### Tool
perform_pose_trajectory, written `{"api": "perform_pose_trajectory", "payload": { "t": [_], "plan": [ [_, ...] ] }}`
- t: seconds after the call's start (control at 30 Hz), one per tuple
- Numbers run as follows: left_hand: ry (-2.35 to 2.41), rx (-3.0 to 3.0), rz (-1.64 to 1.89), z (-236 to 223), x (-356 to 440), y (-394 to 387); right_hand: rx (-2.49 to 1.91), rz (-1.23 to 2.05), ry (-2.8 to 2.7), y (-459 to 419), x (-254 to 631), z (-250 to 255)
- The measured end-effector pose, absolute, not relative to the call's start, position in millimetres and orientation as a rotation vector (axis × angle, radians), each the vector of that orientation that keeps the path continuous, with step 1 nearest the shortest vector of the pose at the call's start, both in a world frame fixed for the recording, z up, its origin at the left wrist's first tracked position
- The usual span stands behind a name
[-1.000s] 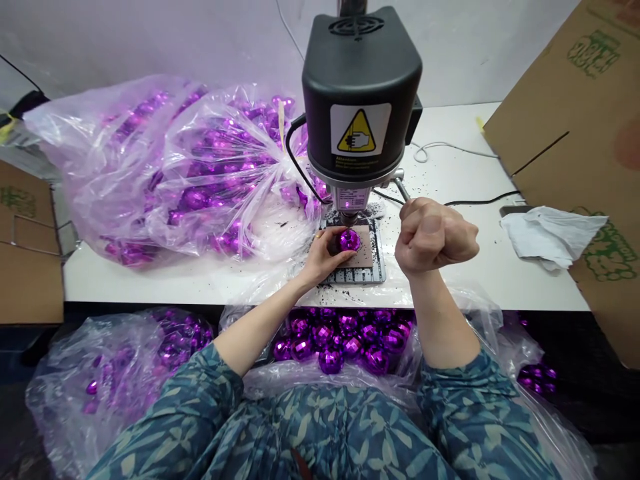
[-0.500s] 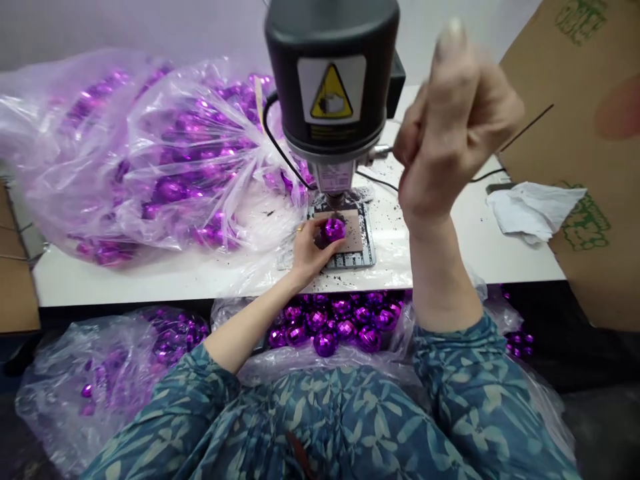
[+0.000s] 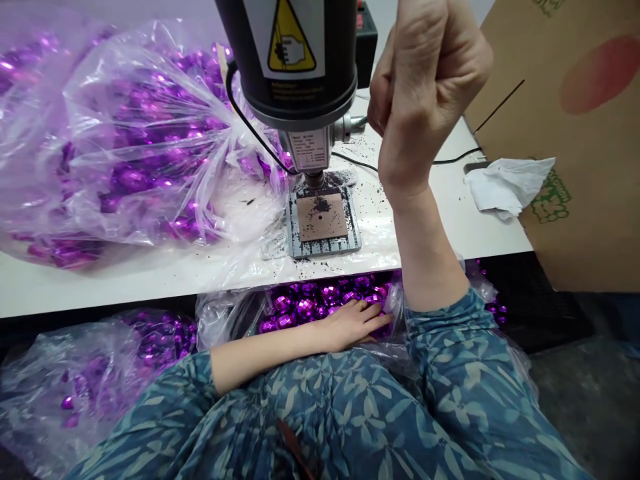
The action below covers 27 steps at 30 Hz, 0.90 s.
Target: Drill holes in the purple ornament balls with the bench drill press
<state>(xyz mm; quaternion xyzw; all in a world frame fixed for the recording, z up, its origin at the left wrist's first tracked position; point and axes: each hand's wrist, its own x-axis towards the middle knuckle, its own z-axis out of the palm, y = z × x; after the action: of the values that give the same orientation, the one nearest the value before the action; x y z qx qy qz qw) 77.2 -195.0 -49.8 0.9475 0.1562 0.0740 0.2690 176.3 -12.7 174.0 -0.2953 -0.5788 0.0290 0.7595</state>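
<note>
My right hand (image 3: 425,87) is raised close to the camera, fisted round the metal lever (image 3: 353,123) of the black drill press (image 3: 290,60). Under the drill bit lies a brown board (image 3: 321,217) on the ribbed metal plate (image 3: 325,248), with nothing on it but dark dust. My left hand (image 3: 355,321) is down below the table edge, with its fingers stretched flat over the faceted purple balls (image 3: 305,303) in an open clear bag on my lap.
A large clear bag of purple balls (image 3: 125,147) fills the left of the white table (image 3: 125,280). Another such bag (image 3: 100,360) sits low on the left. A cardboard box (image 3: 575,133) and a white cloth (image 3: 505,183) are on the right, with a black cable (image 3: 450,160) behind.
My left hand took the purple ball off the brown board and went down to the bag on my lap. My right hand rose with the lever. The view tilted down and right.
</note>
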Motion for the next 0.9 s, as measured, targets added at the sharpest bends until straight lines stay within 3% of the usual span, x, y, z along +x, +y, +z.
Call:
{"api": "perform_pose_trajectory", "payload": {
  "t": [0.1,0.2,0.33,0.43,0.6,0.9],
  "plan": [
    [0.382,2.583,0.286,-42,76,-189,-0.508,0.074,-1.21,-8,175,174],
    [0.481,2.482,0.653,-30,52,-162,-0.362,0.14,-1.157,-6,177,175],
    [1.211,2.166,1.242,-13,-11,-83,-0.384,0.206,-1.143,-7,180,175],
    [1.654,2.028,1.128,-3,-54,-5,-0.407,0.218,-1.12,-10,180,176],
    [1.753,2.104,0.933,1,-73,91,-0.447,0.217,-1.124,-12,182,177],
    [1.673,2.05,0.96,-3,-63,127,-0.425,0.198,-1.15,-15,182,174]
  ]
}}
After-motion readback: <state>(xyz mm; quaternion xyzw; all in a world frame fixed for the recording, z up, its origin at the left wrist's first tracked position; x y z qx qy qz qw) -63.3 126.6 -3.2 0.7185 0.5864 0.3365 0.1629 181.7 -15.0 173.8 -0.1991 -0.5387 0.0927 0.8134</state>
